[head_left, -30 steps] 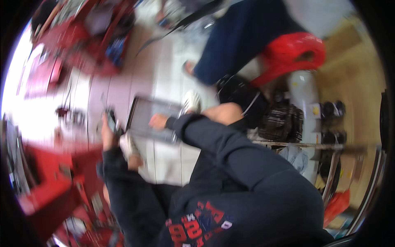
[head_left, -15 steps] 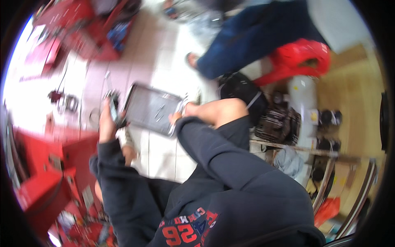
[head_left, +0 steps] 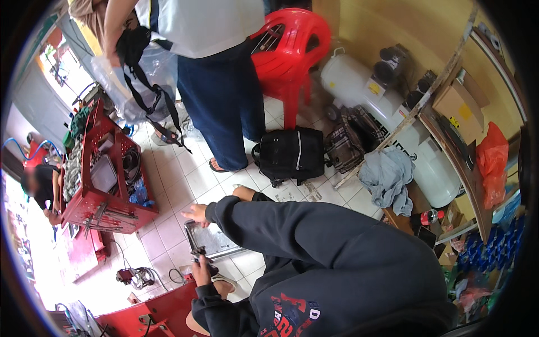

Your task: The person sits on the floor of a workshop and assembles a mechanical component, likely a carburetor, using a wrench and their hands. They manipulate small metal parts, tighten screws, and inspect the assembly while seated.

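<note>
My left hand (head_left: pixel 201 272) is closed round a dark metal part (head_left: pixel 205 259), held just above the near left edge of a shallow metal tray (head_left: pixel 212 239). The part's exact kind cannot be made out. My right hand (head_left: pixel 196 214) is over the far left corner of that tray, fingers stretched apart, with nothing seen in it. The tray lies on the white tiled floor, and my right sleeve covers part of it.
Ahead, a person in jeans (head_left: pixel 220 106) stands by a red plastic chair (head_left: pixel 289 53) and a black backpack (head_left: pixel 292 154). Left are a red tool cart (head_left: pixel 115 194) and a metal part with a cable (head_left: pixel 135 277). A white tank (head_left: pixel 365 84) and grey cloth (head_left: pixel 387 177) are right.
The view has swung, bringing more of the standing person and the red cart into sight. My right hand has left the tray's right rim for its far left corner. My left hand keeps its part.
</note>
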`<state>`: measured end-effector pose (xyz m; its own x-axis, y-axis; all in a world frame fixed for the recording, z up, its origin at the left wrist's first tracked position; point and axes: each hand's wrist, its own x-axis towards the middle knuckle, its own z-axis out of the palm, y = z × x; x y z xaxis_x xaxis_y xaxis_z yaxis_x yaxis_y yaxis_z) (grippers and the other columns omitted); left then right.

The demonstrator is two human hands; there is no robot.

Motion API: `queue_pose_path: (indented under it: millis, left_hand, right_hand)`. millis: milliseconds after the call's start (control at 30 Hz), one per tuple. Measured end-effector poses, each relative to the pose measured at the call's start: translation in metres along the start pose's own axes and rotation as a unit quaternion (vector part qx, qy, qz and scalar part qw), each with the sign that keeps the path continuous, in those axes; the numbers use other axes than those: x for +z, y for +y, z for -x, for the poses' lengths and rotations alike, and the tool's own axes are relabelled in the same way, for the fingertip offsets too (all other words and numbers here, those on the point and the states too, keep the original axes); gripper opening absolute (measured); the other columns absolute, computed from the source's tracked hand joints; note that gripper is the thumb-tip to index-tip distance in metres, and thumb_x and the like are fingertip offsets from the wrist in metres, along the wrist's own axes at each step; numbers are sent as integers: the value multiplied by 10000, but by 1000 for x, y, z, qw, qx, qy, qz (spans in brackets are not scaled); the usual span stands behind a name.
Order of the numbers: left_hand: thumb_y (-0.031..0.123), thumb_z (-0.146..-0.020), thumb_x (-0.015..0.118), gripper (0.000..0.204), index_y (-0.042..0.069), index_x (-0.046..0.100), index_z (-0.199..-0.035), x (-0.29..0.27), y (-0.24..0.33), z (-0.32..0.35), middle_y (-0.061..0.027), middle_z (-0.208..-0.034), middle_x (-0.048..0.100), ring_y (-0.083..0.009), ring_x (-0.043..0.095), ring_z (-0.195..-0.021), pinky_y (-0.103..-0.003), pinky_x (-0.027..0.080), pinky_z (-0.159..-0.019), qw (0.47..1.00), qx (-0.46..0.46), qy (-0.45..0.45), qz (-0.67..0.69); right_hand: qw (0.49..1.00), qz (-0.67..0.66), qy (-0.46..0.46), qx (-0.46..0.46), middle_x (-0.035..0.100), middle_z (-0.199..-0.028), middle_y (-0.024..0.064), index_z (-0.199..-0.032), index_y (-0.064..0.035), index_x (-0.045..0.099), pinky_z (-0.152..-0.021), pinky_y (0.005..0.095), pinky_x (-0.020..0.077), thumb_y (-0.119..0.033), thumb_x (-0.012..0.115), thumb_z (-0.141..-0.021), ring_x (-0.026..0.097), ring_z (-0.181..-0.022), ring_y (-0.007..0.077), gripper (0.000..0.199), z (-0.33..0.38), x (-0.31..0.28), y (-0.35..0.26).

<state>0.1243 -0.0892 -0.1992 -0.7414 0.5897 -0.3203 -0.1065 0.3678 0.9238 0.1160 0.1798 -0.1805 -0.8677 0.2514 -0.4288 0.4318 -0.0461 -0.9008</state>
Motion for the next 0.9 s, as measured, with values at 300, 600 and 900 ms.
queue_pose_path:
  millis: [300,600,900]
  left_hand:
    - [245,-879,680,306,-5,567,-1016,32,-4,69,-36,-757,587,-108,518,-620,-286,450,-563,986,116,26,-120]
    - [364,-760,743,498,-29,594,-1027,27,-36,46,-217,-785,662,-386,652,-719,-442,496,-637,950,129,-51,-280]
    - [492,-689,721,602,10,631,-1038,11,-48,51,-222,-878,682,-396,660,-846,-467,521,-745,879,34,-98,-466]
  right_hand:
    - [997,15,-74,-13,588,-524,87,-695,-41,669,-466,357,471,-668,425,-917,583,-445,207,709,73,27,3]
    - [913,325,-15,-248,691,-892,187,-989,-34,669,-725,440,531,-495,652,-815,671,-768,357,493,57,-46,60]
    - [789,525,280,153,624,-1181,231,-1204,-5,610,-941,436,479,-384,707,-738,599,-1114,348,609,178,-465,-98]
